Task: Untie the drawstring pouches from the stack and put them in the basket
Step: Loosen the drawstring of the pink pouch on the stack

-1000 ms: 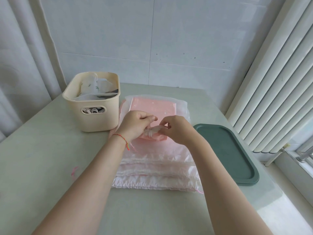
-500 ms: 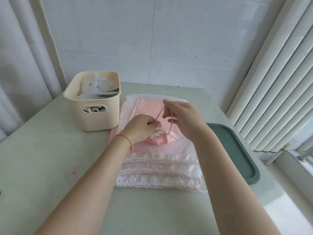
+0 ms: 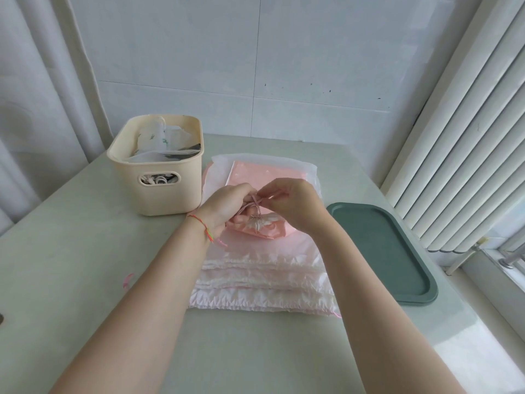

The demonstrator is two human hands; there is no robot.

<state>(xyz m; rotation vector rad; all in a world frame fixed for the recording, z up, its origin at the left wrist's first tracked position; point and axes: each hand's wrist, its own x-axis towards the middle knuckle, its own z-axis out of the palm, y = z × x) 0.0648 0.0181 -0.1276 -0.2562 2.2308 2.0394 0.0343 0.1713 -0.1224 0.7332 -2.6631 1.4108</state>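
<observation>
Both hands, left hand [image 3: 227,207] and right hand [image 3: 295,204], pinch the pink drawstring [image 3: 257,201] above the gathered pouch [image 3: 260,227] (knot presumably loosening), basket [image 3: 159,180] waiting left.

tray: we see a dark green tray [image 3: 397,257] lying flat on the table's right side
table: pale green top [image 3: 71,265], glossy
scrap: small pink bit [image 3: 127,280] on table, left
blinds: white vertical slats [image 3: 468,137] at right
wall: white tiles [image 3: 284,66] behind
curtain: white [image 3: 37,81], left
</observation>
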